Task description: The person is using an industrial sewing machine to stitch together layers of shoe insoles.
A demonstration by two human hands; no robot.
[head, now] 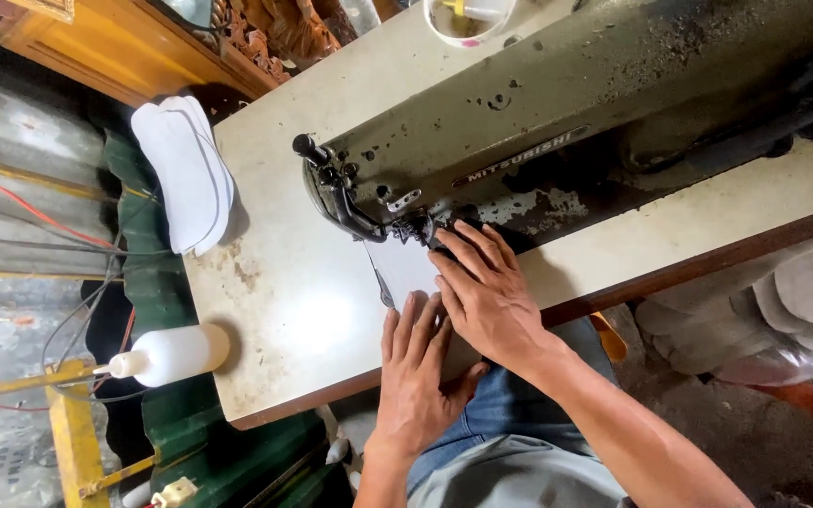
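Piece: white piece (405, 268) lies under needle (413, 229), much of it still before it.
Left hand (413, 367): fingers flat, pressing piece.
Right hand (487, 293): fingers spread, steering by foot.
Stack: white stack (185, 169) waits aside.

My left hand (416, 372) and right hand (489, 296) are bare, no rings or gloves. Below the sewing machine (557, 122), I wear blue jeans (505, 409) and a grey shirt (519, 475); my forearms are unsleeved.

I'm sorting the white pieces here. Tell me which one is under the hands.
The flat white piece at the sewing machine's needle, pinned by both hands; the other white pieces lie stacked, untouched, at the table's far-left edge.
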